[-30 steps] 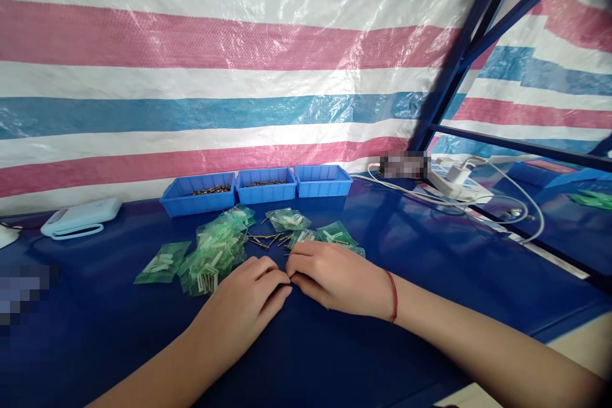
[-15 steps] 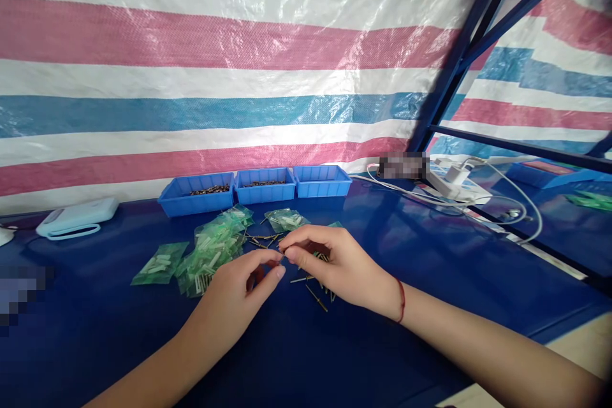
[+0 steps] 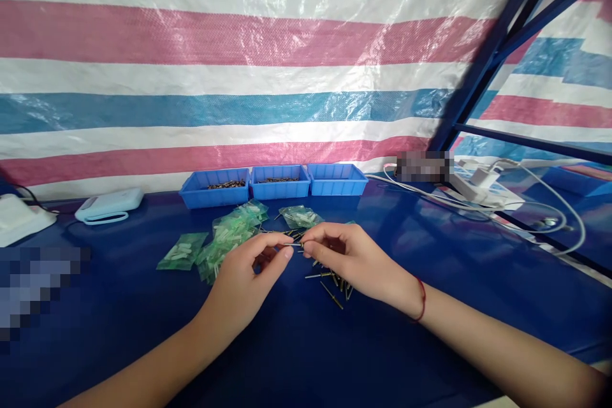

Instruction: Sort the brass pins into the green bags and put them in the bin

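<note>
White flat device (image 3: 109,205), rounded, far left of pin. Green crinkled plastic packets (image 3: 224,236) heaped left of pin. Left hand (image 3: 248,280) and right hand (image 3: 356,258), fingertips pinched together on thin metal pin (image 3: 294,244), held above loose pins (image 3: 335,280); long axis level, left-right. Three blue plastic trays (image 3: 280,182) behind pin. White cables (image 3: 526,210) far right. Glossy blue tabletop (image 3: 143,331); striped woven tarp (image 3: 239,76) backdrop.

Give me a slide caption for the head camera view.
Both hands, left and right, pinch one thin pin above loose pins beside green packets.
</note>
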Demonstrator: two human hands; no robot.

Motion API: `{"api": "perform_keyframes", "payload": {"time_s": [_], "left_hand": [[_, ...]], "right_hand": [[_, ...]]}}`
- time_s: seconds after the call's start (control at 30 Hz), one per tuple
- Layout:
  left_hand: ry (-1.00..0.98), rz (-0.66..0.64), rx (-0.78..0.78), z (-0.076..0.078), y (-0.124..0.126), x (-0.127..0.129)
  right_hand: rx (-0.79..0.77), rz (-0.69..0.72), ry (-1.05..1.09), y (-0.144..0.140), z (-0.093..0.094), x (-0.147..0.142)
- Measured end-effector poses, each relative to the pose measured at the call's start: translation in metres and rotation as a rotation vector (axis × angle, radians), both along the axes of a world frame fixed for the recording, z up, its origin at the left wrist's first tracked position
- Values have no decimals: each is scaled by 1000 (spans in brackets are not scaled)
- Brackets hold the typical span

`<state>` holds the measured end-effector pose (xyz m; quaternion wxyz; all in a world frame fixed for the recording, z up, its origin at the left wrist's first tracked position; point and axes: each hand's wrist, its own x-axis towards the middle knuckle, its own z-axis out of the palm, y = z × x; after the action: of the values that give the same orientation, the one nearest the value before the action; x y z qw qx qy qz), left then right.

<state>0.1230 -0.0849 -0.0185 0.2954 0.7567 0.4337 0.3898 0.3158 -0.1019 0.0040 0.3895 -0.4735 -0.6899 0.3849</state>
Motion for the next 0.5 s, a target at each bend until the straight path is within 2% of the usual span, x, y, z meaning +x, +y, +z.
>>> {"api": "perform_keyframes", "payload": {"time_s": [0.27, 0.5], "left_hand": [[-25, 4, 59, 1, -1, -1], [31, 7, 65, 2, -2, -1]], "right_hand": [[-161, 23, 100, 3, 0, -2], [-20, 1, 53, 1, -2, -3]]}}
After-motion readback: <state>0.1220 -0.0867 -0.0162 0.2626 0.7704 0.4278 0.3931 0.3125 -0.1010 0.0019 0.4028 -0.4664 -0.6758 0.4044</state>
